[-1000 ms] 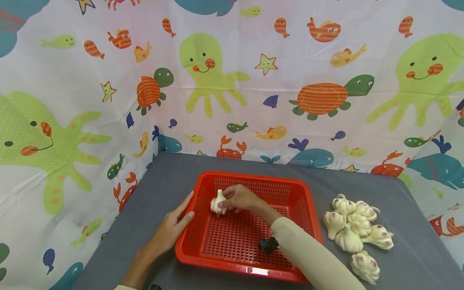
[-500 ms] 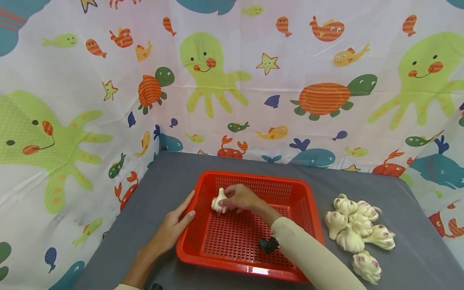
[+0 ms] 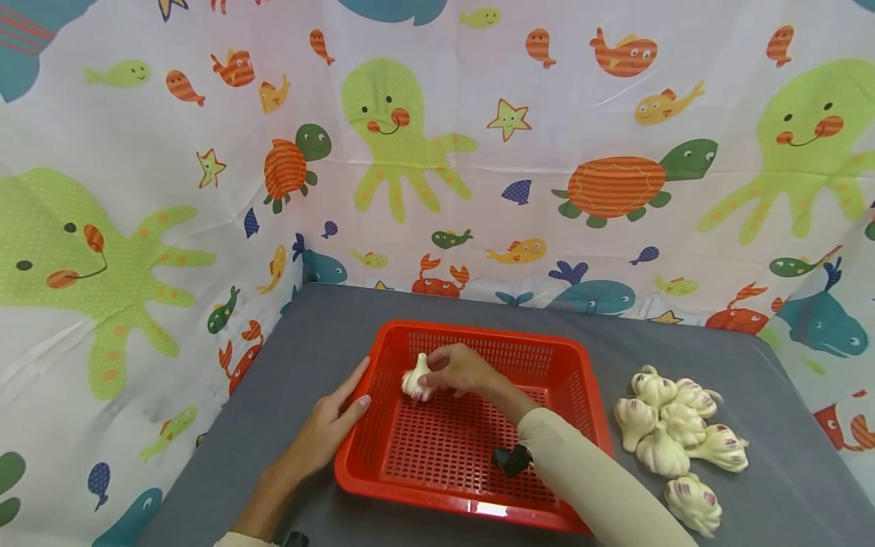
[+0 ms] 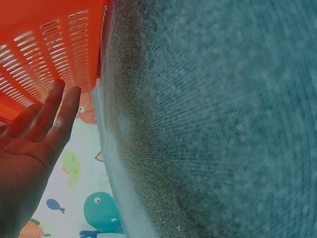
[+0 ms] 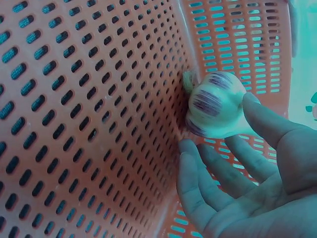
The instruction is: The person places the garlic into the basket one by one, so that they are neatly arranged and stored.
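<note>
Red plastic basket (image 3: 424, 496), rectangular, with slotted walls and a perforated floor, set on a dark grey cloth (image 3: 328, 334). Inside, toward the far left corner, one whitish garlic bulb (image 3: 413, 384), neck pointing up and root end down at the floor (purple streaks on its skin, plain in the right wrist view). Around that bulb, the right hand (image 3: 465, 370), reaching in across the basket from the right: thumb pressed to the near side, index finger at the far side by the neck, bulb held between; remaining fingers curved beneath in the right wrist view. On the right arm, a cream sleeve (image 3: 595, 471), with a small black device (image 3: 513, 460) at the wrist. Outside the basket, at its left edge, the left hand (image 3: 326, 425), palm toward the wall, fingers long and nearly straight, thumb spread well away from them and resting at the rim. On the cloth to the right of the basket, seven more garlic bulbs (image 3: 683, 424), six clustered together and one just beside them, nearest the viewer. Behind everything, white patterned fabric (image 3: 451, 220) with a smiling green octopus (image 3: 383, 99) and an orange-shelled turtle (image 3: 615, 186)
</note>
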`<state>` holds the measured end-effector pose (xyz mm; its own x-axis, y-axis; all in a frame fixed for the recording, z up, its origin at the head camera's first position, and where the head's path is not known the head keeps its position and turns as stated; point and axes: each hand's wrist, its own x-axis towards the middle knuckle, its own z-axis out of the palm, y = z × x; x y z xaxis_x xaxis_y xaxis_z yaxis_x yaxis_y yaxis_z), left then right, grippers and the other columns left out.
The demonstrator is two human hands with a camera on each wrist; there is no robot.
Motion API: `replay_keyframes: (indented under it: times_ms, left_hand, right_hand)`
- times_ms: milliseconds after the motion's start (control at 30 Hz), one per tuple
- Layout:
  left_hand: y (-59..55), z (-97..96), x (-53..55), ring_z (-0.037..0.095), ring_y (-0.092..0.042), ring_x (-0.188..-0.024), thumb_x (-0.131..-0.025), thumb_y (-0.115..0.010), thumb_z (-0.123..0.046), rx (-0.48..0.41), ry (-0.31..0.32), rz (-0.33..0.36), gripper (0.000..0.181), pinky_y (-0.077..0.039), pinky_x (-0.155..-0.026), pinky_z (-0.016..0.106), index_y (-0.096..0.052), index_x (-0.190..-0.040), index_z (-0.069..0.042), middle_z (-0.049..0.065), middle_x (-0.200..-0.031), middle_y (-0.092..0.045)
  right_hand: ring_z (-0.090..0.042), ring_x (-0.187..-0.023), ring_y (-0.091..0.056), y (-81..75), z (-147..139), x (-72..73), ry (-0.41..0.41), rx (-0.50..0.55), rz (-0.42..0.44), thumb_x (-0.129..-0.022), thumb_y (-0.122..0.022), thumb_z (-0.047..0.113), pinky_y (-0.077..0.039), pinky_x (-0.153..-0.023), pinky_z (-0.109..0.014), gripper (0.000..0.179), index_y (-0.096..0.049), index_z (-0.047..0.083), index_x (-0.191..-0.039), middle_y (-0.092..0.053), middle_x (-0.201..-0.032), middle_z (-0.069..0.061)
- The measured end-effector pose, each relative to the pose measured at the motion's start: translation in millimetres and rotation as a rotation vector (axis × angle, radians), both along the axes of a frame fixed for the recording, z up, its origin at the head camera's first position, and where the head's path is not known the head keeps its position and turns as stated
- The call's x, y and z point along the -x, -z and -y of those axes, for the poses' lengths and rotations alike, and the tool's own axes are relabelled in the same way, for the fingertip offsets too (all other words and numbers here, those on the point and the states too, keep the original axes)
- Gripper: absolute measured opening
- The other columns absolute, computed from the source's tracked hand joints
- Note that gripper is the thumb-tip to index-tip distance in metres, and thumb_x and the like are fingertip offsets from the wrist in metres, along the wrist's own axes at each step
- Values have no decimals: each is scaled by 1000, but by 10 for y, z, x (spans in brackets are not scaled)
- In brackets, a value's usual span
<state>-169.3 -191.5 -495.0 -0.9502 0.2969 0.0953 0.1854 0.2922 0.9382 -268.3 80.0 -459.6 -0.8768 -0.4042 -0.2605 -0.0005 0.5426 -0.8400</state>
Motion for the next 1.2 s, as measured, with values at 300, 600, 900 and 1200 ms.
replay_keyframes:
  times_ms: [300,600,900,1200]
  left_hand:
    - [-3,-5,8,22,-78,-95,-113,-53,-30,1,0,-8,63,-64,-76,31,-25,-170,-32,23,-154,-54]
    - [-16,10,11,24,-79,-92,-113,-53,-29,-15,3,-2,63,-64,-75,32,-25,-170,-31,24,-152,-55]
    - [12,35,19,23,-79,-93,-113,-53,-29,-7,11,-8,63,-64,-76,31,-25,-170,-32,23,-155,-53]
    - [16,23,20,23,-79,-92,-113,-53,-28,-10,18,-3,64,-64,-77,31,-24,-170,-32,23,-154,-54]
  right_hand:
    - [-32,-96,-70,-96,-126,-25,12,35,21,-93,-83,26,-62,-73,-44,44,-72,4,-130,-74,-114,-9]
    - [-25,-100,-68,-284,-267,-95,-2,36,-13,-95,-82,28,-62,-75,-41,46,-70,5,-133,-71,-121,-10]
    - [-25,-107,-65,-490,-426,-253,1,85,-7,-94,-82,33,-62,-81,-45,46,-72,11,-133,-68,-130,-12]
    - [-28,-109,-71,-611,-695,-443,73,136,-37,-94,-83,34,-61,-90,-48,45,-73,16,-133,-69,-134,-11]
